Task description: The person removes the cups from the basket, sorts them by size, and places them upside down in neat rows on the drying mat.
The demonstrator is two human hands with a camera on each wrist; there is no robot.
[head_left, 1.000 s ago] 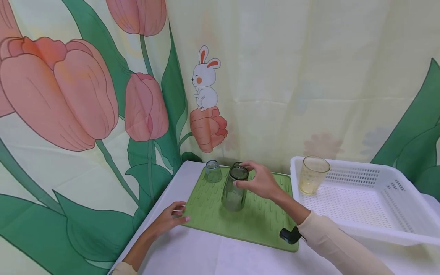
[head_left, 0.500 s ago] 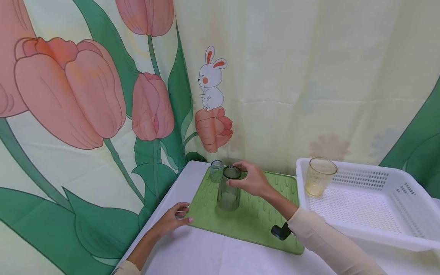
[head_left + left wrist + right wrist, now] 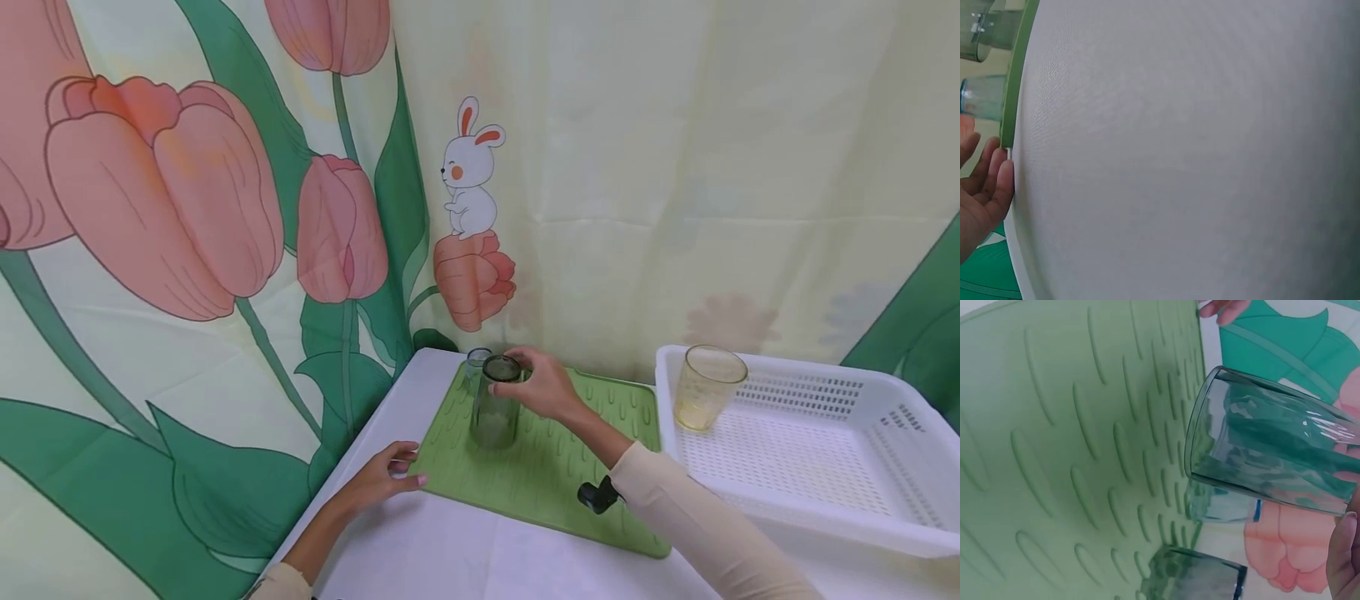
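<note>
My right hand [image 3: 543, 385] grips a tall smoky grey-green glass [image 3: 495, 421] near its base, which points up. Its rim faces down over a green ribbed drying mat [image 3: 547, 483], and the right wrist view shows it apart from the mat. Behind it a small bluish glass [image 3: 1225, 503] stands upside down on the mat, partly covered in the head view. Another dark glass [image 3: 1197, 575] also stands upside down there. At the mat's front left corner my left hand [image 3: 378, 479] lies with relaxed fingers, the fingertips [image 3: 1004, 156] at the mat's edge.
To the right of the mat stands a white perforated plastic basket [image 3: 795, 521], with a yellowish glass [image 3: 708, 392] upright in its left back corner. A white cloth [image 3: 450, 550] covers the table. A printed curtain [image 3: 600, 275] hangs close behind and on the left.
My right hand has carried the grey-green glass leftward over the mat, closer to the bluish glass. The left hand stays at the mat's corner. The head view has turned slightly left.
</note>
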